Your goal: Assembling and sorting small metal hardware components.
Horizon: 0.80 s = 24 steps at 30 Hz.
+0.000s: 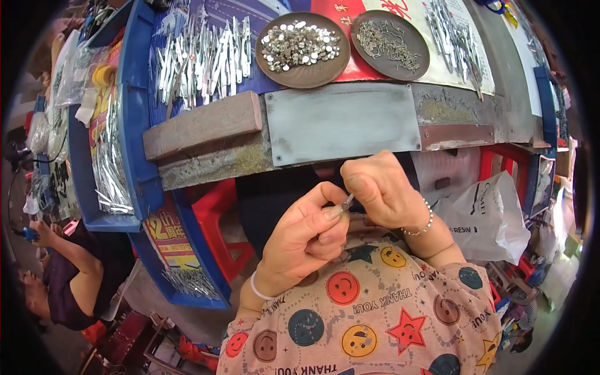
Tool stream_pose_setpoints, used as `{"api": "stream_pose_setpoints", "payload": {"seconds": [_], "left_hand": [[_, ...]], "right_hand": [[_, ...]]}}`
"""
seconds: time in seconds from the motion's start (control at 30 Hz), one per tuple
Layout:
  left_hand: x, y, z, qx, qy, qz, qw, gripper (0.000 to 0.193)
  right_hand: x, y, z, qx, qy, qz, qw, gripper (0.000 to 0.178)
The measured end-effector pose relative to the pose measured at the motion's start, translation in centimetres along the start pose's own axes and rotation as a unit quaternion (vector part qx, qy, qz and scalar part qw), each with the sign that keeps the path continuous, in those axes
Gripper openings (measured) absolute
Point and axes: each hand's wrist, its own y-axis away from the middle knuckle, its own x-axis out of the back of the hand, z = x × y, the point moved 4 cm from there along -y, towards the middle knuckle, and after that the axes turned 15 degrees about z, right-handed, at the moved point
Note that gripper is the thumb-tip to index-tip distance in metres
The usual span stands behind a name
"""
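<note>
My left hand (303, 234), with a white band at the wrist, is closed in a pinch between thumb and forefinger. My right hand (386, 190), wearing a beaded bracelet, is curled in front of it with the thumb pressed down. A small shiny metal piece (347, 204) sits between the two hands, gripped by the fingertips of both; its exact kind is too small to tell. Both hands are over my lap, just in front of the bench edge. Beyond them lies a grey metal plate (342, 124), screwed to the bench.
Two brown plates hold small round metal parts (300, 45) and thin pins (389, 45). Slim metal strips lie at left (209, 59) and right (456, 44). Blue bins (134, 119) stand left, beside a red stool (219, 215). A white plastic bag (490, 215) hangs right. Another person (69, 275) works far left.
</note>
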Motion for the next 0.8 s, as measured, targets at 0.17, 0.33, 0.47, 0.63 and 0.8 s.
{"api": "stream_pose_setpoints", "payload": {"seconds": [0.17, 0.33, 0.47, 0.63, 0.8], "left_hand": [[-0.8, -0.5, 0.8, -0.04, -0.038, 0.028, 0.998, 0.012], [-2.2, -0.1, 3.9, -0.274, -0.229, 0.064, 0.932, 0.024], [-2.7, 1.3, 9.9, -0.514, -0.394, 0.192, 0.738, 0.029], [-4.0, 0.6, 17.8, -0.701, -0.559, 0.301, 0.326, 0.014], [-3.9, -1.5, 21.8, -0.632, -0.647, 0.389, 0.175, 0.014]], "right_hand": [[0.4, -0.5, 0.2, 0.003, -0.007, 0.007, 1.0, 0.024], [-0.2, 0.4, 1.3, -0.173, -0.225, 0.056, 0.957, 0.014], [-0.8, 0.9, 1.3, -0.134, -0.177, 0.015, 0.975, 0.01], [-2.1, 1.0, 0.5, -0.083, -0.107, -0.082, 0.987, 0.014], [-2.1, 1.0, 0.5, -0.062, -0.08, -0.119, 0.988, 0.016]]}}
